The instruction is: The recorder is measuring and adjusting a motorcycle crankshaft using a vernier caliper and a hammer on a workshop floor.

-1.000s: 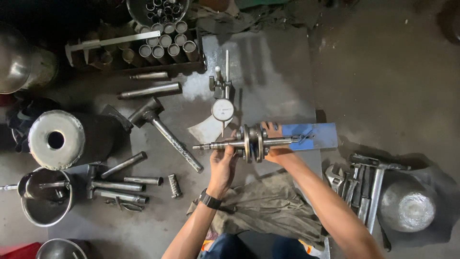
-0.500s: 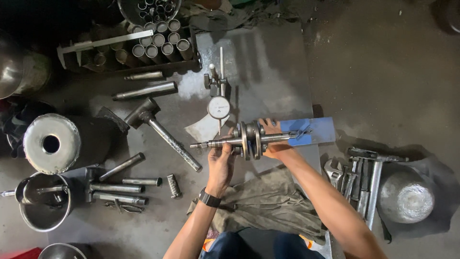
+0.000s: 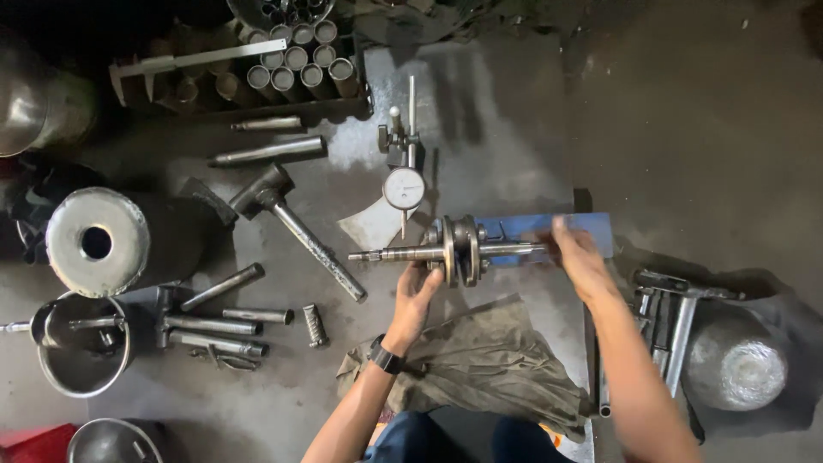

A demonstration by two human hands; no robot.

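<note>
Near the centre of the grimy concrete floor (image 3: 514, 129), both hands hold a steel crankshaft with twin round webs (image 3: 454, 251).

Left hand (image 3: 417, 296) cups the webs from six o'clock, fingers curled around them; right hand (image 3: 576, 253) pinches the shaft's three o'clock end over a blue metal block (image 3: 549, 226). At twelve o'clock of the crankshaft stands a white-faced dial gauge on a stand (image 3: 403, 187). A steel-handled hammer (image 3: 296, 225) lies at nine o'clock, a crumpled grey-green rag (image 3: 489, 364) at six o'clock, and a dented round metal bowl (image 3: 735, 364) at four o'clock.

Head view, straight down, close overhead
</note>
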